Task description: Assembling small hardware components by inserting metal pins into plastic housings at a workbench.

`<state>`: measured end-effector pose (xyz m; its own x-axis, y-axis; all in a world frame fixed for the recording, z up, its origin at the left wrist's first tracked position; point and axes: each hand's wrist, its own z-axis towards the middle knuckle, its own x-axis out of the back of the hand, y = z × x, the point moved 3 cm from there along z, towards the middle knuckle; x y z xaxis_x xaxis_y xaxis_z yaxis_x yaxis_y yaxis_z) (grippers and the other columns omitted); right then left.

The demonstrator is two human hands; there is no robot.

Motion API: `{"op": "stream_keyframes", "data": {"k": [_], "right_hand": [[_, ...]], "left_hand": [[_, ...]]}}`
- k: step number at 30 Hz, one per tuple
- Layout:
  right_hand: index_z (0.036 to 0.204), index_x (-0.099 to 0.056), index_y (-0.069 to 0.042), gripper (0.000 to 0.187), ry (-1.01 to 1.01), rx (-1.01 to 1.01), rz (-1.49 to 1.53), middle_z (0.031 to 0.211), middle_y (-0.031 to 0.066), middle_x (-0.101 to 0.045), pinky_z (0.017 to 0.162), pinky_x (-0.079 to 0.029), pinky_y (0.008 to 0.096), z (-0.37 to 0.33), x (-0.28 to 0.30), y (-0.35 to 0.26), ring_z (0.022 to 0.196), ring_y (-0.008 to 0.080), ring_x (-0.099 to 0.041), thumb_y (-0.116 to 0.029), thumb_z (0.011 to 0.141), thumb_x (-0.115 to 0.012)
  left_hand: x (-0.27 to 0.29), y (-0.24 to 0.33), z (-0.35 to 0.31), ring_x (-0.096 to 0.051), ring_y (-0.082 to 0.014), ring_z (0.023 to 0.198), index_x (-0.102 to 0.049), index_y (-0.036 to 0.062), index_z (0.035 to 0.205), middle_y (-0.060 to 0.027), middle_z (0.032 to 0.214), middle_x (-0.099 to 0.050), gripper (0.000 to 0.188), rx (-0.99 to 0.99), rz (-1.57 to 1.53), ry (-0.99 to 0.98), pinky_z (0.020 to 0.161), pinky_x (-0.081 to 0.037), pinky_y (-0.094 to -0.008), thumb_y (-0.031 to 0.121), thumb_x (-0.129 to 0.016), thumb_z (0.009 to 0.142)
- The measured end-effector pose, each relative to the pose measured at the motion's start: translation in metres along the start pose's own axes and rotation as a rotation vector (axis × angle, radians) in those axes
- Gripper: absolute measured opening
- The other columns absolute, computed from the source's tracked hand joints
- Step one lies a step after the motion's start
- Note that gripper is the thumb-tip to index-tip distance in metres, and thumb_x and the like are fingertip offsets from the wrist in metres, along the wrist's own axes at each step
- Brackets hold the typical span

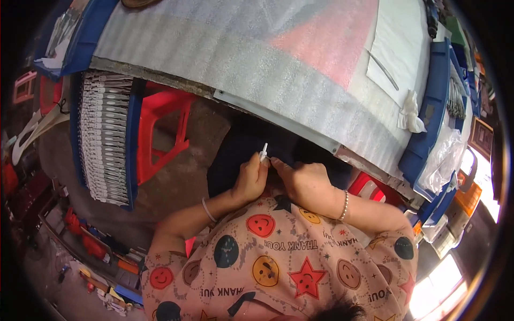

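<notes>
Pinching 1 small white part (263, 152), both hands (250, 179) (304, 182); blue bin (132, 139) holds stacked white pieces (104, 144).

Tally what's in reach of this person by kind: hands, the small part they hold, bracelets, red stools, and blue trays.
Hands: 2, left and right
Small white part: 1, pinched between both hands
Bracelets: 2, left and right
Red stools: 2, and
Blue trays: 2, and
Total: 9
</notes>
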<state>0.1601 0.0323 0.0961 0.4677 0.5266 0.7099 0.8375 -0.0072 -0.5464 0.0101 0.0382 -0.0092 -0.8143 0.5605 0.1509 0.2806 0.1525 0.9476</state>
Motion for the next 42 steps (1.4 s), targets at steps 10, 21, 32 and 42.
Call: {"op": "stream_keyframes", "data": {"k": [10,21,32,42], "right_hand": [[0.113,-0.064,-0.003,0.029,0.076,-0.225,0.591,0.078,0.0211,-0.063,0.064,-0.051,0.0401,-0.016,-0.001,0.018,0.07,0.0365,-0.064,-0.011,0.086,-0.061],[0.118,-0.055,0.001,0.042,0.307,0.109,0.257,0.102,0.019,-0.055,0.066,-0.053,0.0395,-0.043,0.004,-0.002,0.082,0.036,-0.061,0.004,0.077,-0.06],[0.115,-0.061,0.001,0.033,0.194,-0.198,0.877,0.07,0.0118,-0.059,0.056,-0.05,0.0342,-0.029,-0.008,0.023,0.063,0.0286,-0.064,-0.002,0.083,-0.057],[0.112,-0.065,-0.008,0.028,0.292,-0.05,0.364,0.071,0.0142,-0.061,0.053,-0.05,0.0382,-0.013,-0.007,0.017,0.06,0.0322,-0.062,-0.009,0.083,-0.062]], "left_hand": [[0.0,0.007,0.0,-0.062,-0.0442,0.072,-0.05,-0.0027,0.09,-0.0248,0.073,-0.06,0.012,-0.072,0.059,-0.017,0.053,-0.046,-0.0438,0.008,-0.048,0.094],[0.001,0.014,-0.009,-0.049,-0.0081,0.056,-0.057,-0.0006,0.09,-0.005,0.064,-0.053,0.015,0.22,-0.153,-0.062,0.051,-0.04,-0.0268,0.01,-0.048,0.096],[-0.001,0.017,-0.007,-0.065,-0.0328,0.07,-0.053,-0.0025,0.09,-0.0185,0.074,-0.061,0.015,0.086,-0.019,-0.043,0.06,-0.048,-0.0375,0.009,-0.047,0.096],[-0.004,0.003,-0.009,-0.06,-0.0482,0.076,-0.048,-0.0022,0.09,-0.0276,0.074,-0.059,0.01,0.006,0.181,0.01,0.055,-0.047,-0.049,0.007,-0.049,0.093]]}}
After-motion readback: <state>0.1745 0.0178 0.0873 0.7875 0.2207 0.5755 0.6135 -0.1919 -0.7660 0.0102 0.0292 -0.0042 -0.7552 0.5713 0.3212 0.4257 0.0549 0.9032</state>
